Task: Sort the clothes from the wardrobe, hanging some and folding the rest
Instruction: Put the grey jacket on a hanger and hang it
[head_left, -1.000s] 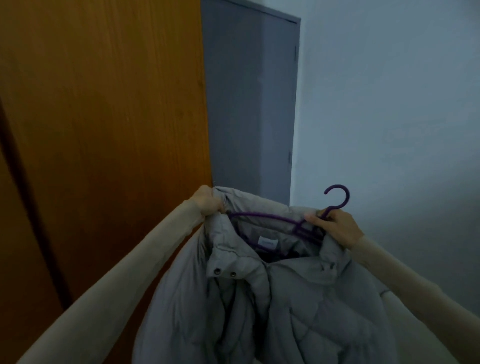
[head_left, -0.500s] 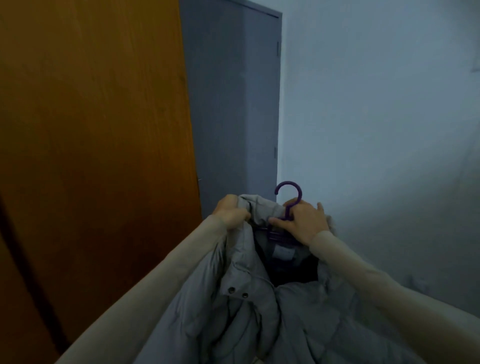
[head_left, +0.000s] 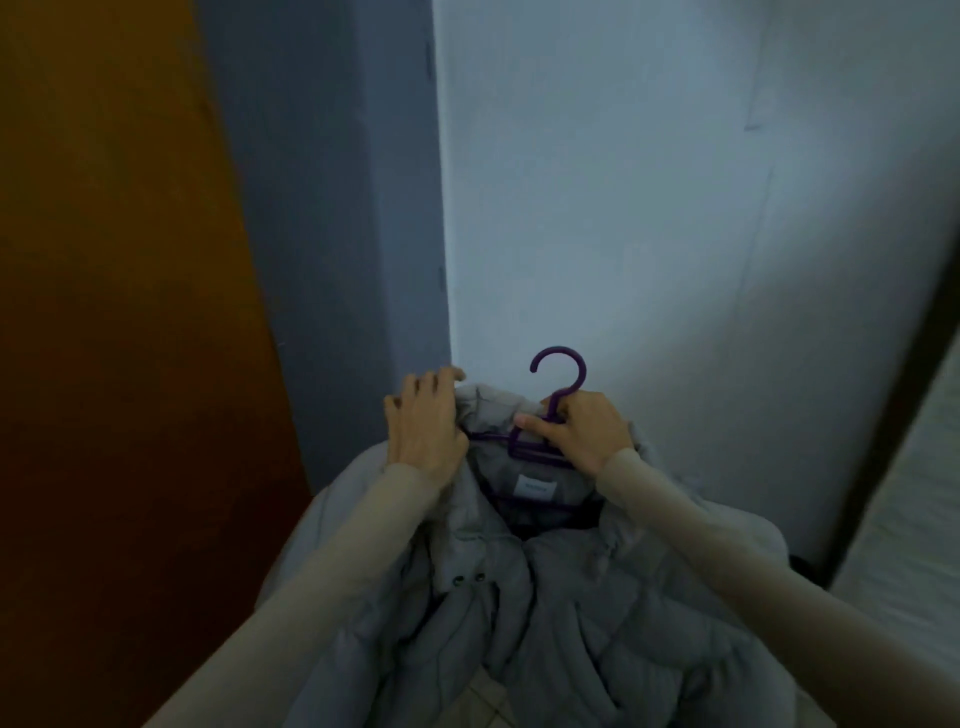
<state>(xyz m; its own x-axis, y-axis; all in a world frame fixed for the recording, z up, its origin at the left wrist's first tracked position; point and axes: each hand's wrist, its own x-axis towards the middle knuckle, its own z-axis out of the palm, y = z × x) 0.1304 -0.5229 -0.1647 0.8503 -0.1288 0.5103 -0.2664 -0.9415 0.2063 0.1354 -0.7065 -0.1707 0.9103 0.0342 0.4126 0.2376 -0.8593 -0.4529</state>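
A grey quilted puffer jacket (head_left: 545, 613) hangs in front of me on a purple plastic hanger (head_left: 558, 384), whose hook sticks up above the collar. My left hand (head_left: 426, 421) grips the jacket's left shoulder and collar, fingers curled over the fabric. My right hand (head_left: 582, 431) holds the hanger's neck just below the hook, thumb pressed on the purple bar. A small white label (head_left: 535, 488) shows inside the collar. The hanger's arms are mostly hidden inside the jacket.
An orange-brown wooden wardrobe door (head_left: 119, 338) fills the left side. A grey door (head_left: 322, 234) stands behind it, and a pale wall (head_left: 623, 208) is straight ahead. A light mattress or bed edge (head_left: 909, 493) shows at the right.
The view has swung right, away from the wardrobe door towards the wall. My right hand shifted from the hanger's shoulder to its neck, and both hands came closer together at the collar.
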